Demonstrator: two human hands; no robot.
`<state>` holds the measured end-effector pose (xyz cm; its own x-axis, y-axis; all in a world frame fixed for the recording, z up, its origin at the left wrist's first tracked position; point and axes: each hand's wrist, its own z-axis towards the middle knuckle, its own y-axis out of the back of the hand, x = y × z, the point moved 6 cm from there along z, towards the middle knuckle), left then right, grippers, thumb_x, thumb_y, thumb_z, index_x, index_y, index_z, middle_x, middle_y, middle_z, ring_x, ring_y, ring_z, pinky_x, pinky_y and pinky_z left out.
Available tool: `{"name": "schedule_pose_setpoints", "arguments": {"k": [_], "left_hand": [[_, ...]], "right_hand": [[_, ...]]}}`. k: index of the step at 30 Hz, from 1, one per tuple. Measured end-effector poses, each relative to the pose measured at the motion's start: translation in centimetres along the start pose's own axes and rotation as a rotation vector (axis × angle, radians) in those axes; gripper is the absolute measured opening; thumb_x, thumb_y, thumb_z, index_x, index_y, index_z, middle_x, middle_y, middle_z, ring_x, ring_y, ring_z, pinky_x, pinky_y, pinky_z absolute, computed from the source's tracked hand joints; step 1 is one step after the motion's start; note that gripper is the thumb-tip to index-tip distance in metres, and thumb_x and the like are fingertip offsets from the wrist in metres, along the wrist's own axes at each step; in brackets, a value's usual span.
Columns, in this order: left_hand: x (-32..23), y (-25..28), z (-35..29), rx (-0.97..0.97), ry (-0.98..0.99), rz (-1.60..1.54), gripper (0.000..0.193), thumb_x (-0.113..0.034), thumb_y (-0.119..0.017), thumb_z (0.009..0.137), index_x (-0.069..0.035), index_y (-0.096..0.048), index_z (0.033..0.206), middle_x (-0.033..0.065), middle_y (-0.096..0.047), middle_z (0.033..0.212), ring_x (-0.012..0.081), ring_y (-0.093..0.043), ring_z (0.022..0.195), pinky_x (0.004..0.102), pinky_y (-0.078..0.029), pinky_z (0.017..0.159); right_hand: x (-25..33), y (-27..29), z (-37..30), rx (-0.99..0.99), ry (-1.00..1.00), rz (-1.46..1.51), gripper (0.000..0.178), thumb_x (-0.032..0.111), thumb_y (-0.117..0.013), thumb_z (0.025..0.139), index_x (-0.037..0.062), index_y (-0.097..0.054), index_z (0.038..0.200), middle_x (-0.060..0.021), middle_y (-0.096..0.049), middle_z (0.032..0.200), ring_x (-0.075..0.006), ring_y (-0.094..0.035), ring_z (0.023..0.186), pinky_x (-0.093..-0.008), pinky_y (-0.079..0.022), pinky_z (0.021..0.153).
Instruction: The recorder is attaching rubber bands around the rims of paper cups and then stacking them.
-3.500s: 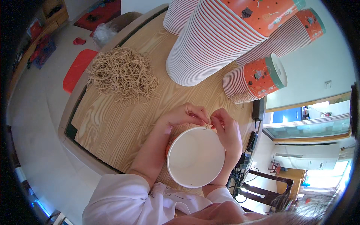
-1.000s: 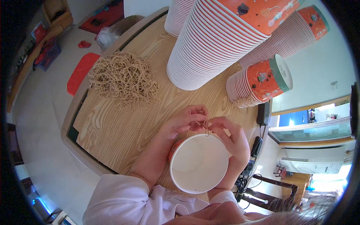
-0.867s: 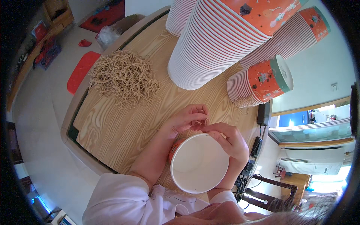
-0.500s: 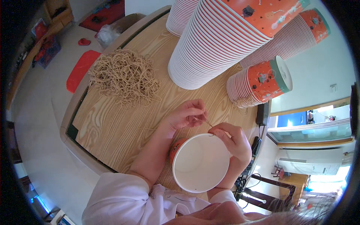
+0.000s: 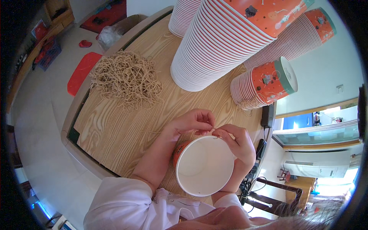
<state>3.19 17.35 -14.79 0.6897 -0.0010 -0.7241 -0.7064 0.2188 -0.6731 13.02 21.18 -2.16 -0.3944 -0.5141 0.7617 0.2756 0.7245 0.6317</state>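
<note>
A white-lined paper bucket (image 5: pixel 204 168) with an orange printed outside lies tilted, its mouth facing me, between my forearms. At its far rim my left hand (image 5: pixel 194 122) pinches a thin beige string, its fingertips close to those of the other hand. My right hand (image 5: pixel 238 141) is closed in a pinch on the string beside the rim, touching the bucket's edge. Most of the string between the fingers is hidden. A small dark mark shows on the rim's near side. To the far left lies a loose heap of beige strings (image 5: pixel 126 80).
A tall stack of nested paper buckets (image 5: pixel 218 46) leans across the far side, with more stacks behind it. A shorter stack (image 5: pixel 264 82) with strings on it lies at the right. A black power strip (image 5: pixel 267 116) and cables (image 5: pixel 245 189) line the right edge. A red stool (image 5: pixel 82 74) stands left.
My left hand has come in toward the right one, and its fingers have closed near the rim, covering the string that showed between the hands. The bucket stays about where it was.
</note>
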Motion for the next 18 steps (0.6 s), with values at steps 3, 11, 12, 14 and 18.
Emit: {"name": "schedule_pose_setpoints", "arguments": {"k": [3,11,12,14,18], "left_hand": [[-0.3,0.1,-0.1,-0.006,-0.026,-0.073,0.012,-0.006,-0.063,0.085,-0.004,-0.057,0.095,0.0017,-0.061,0.078,0.0066,-0.057,0.064,0.0182,-0.040,0.049],[-0.8,-0.3,-0.5,-0.064,0.096,0.068,0.009,-0.006,-0.065,0.082,-0.006,-0.059,0.089,0.0008,-0.061,0.080,0.0090,-0.058,0.069,0.0228,-0.046,0.057],[-0.5,-0.2,-0.3,-0.027,0.071,0.083,0.009,-0.006,-0.065,0.082,-0.006,-0.059,0.088,0.0002,-0.060,0.079,0.0088,-0.058,0.068,0.0225,-0.046,0.055],[-0.2,0.7,-0.3,-0.054,0.030,0.004,0.009,-0.006,-0.065,0.083,-0.006,-0.058,0.089,0.0009,-0.060,0.077,0.0069,-0.056,0.064,0.0200,-0.042,0.051],[-0.8,1.3,-0.7,-0.081,-0.048,-0.086,0.009,-0.004,-0.065,0.084,-0.005,-0.057,0.090,0.0019,-0.060,0.073,0.0056,-0.055,0.061,0.0174,-0.037,0.046]], "right_hand": [[-0.2,0.3,-0.2,-0.011,-0.019,-0.008,0.017,0.014,-0.060,0.089,-0.0010,-0.068,0.090,-0.0166,-0.067,0.084,-0.0297,-0.066,0.077,-0.0346,-0.050,0.069],[-0.1,0.1,-0.2,-0.025,-0.021,-0.011,0.017,0.015,-0.060,0.089,-0.0003,-0.069,0.090,-0.0157,-0.067,0.083,-0.0285,-0.066,0.076,-0.0340,-0.050,0.068],[-0.2,0.1,-0.3,-0.027,-0.034,-0.015,0.017,0.014,-0.060,0.089,-0.0002,-0.069,0.090,-0.0157,-0.067,0.083,-0.0283,-0.066,0.076,-0.0340,-0.050,0.068],[-0.3,0.2,-0.4,-0.036,-0.043,0.001,0.017,0.015,-0.060,0.089,-0.0004,-0.069,0.089,-0.0157,-0.067,0.082,-0.0275,-0.066,0.076,-0.0339,-0.050,0.068],[-0.4,0.3,-0.2,-0.021,-0.037,0.027,0.014,0.011,-0.060,0.089,-0.0011,-0.067,0.091,-0.0133,-0.067,0.082,-0.0220,-0.066,0.077,-0.0316,-0.050,0.070]]}}
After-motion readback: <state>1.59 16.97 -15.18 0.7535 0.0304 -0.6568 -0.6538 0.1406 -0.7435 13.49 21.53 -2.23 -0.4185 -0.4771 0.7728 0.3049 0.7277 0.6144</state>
